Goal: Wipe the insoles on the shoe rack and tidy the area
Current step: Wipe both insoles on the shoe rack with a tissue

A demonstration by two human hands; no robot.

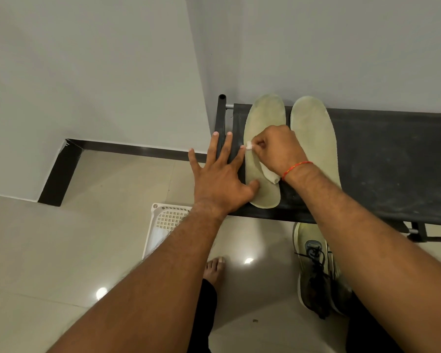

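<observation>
Two pale green insoles lie side by side on the black shoe rack (pixel 382 159). My right hand (pixel 278 149) grips a small white cloth (pixel 270 175) and presses it on the middle of the left insole (pixel 265 115). My left hand (pixel 219 174) lies flat with fingers spread on the rack's left end, its thumb on that insole's lower edge. The right insole (pixel 313 133) lies untouched beside my right wrist.
A white plastic basket (pixel 161 225) sits on the tiled floor below the rack's left end. A pair of greenish sneakers (pixel 316 271) stands under the rack's front edge. My bare foot (pixel 214 271) is on the floor between them. Walls close behind and to the left.
</observation>
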